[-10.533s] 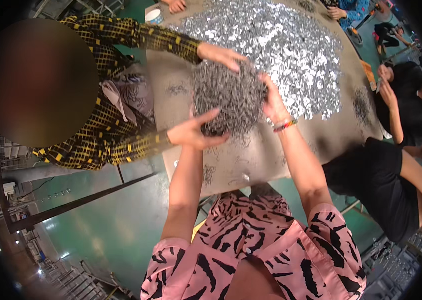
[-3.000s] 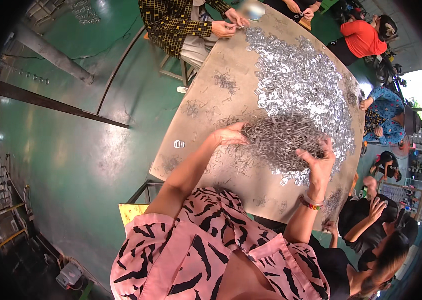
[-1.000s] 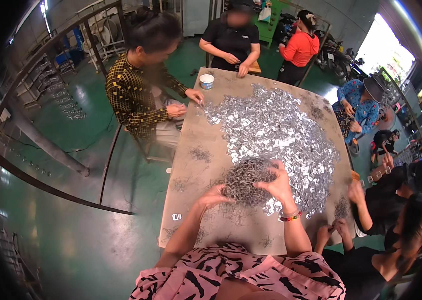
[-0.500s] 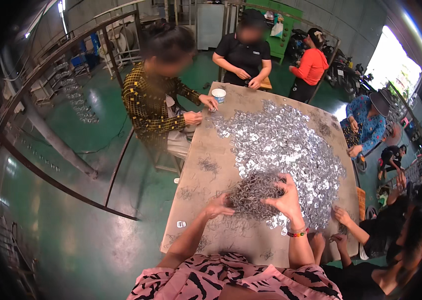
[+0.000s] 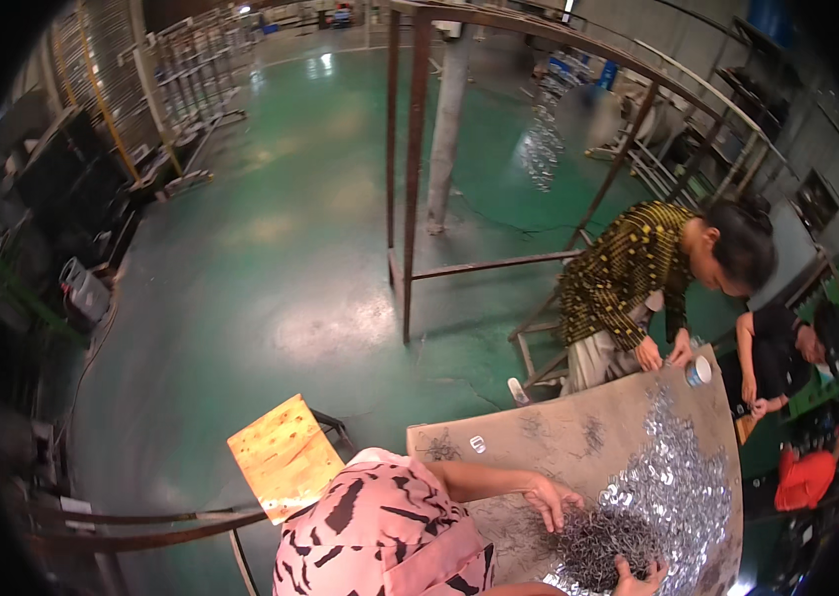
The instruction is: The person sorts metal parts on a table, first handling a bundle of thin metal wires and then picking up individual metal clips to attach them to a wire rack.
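Observation:
A dark, tangled clump of thin wire pieces (image 5: 600,548) lies at the near side of the brown-covered table, between my hands. My left hand (image 5: 553,501) cups its left edge, fingers curved against the wires. At the lower edge of the picture, my right hand (image 5: 640,578) takes hold of the near right side, thumb and fingers apart around it; part of that hand is cut off. Beyond the clump spreads a heap of small shiny metal buckle-like pieces (image 5: 673,487). One pale loose piece (image 5: 478,444) rests near the table's left end.
A co-worker in a yellow-black patterned top (image 5: 628,273) bends over the table's far side, beside a small white-blue cup (image 5: 699,372). More people are at the right. A wooden stool (image 5: 285,455) stands at my left. A brown metal frame (image 5: 415,179) rises from the green floor.
My view has swung to the left, so the table now sits at the lower right and the wooden stool shows. Both hands stay around the wire clump.

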A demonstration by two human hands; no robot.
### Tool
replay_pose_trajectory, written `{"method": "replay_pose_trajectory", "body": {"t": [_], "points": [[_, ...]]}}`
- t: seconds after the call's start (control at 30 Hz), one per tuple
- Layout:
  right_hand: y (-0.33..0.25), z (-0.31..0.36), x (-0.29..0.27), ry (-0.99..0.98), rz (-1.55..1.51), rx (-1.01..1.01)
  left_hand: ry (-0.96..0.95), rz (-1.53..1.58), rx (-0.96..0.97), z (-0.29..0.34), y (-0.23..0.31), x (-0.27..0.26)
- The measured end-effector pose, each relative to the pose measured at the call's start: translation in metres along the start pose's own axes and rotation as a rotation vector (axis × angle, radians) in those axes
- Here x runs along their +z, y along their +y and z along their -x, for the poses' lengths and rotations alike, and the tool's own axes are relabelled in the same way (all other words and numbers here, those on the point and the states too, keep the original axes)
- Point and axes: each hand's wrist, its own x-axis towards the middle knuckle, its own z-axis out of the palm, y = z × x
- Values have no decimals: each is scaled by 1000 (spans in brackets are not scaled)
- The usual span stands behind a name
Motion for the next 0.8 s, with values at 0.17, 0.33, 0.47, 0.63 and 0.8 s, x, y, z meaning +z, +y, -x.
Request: {"method": "replay_pose_trajectory", "body": {"t": [0.17,0.33,0.47,0.63,0.8], "points": [[19,-10,9,-45,-138,25,179,-286,-89,1,0,-9],[24,0,12,80,-139,-120,173,-415,-154,-11,6,11],[19,6,9,90,-222,11,-43,-580,-11,-15,17,28],[21,10,11,96,-267,83,138,-322,-68,2,18,29],[28,6,25,92,-138,26,228,-287,-93,12,22,24]]}}
